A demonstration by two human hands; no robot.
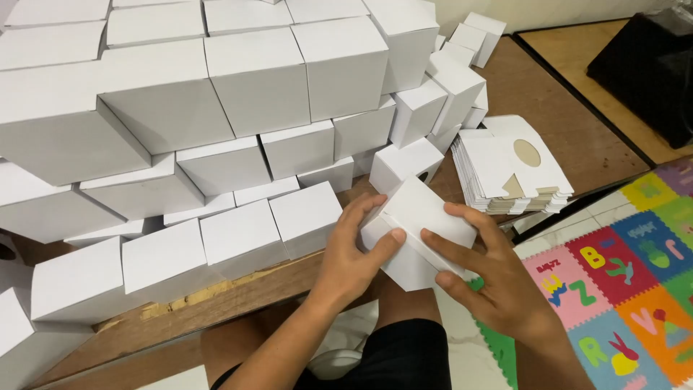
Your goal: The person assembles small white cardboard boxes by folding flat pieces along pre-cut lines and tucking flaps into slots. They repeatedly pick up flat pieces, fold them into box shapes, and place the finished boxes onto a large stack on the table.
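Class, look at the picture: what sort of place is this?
Probably a home workspace for folding boxes: stacked white boxes on a low wooden table, flat box blanks, and a colourful foam play mat.

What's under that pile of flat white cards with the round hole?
The stack of flat box blanks sits on the brown wooden table. The lower sheets show only their edges; their faces are covered.

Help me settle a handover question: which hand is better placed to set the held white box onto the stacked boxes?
Probably the left hand: it grips the white box on the side facing the stacked boxes. The right hand sits on the far side, nearer the flat blanks.
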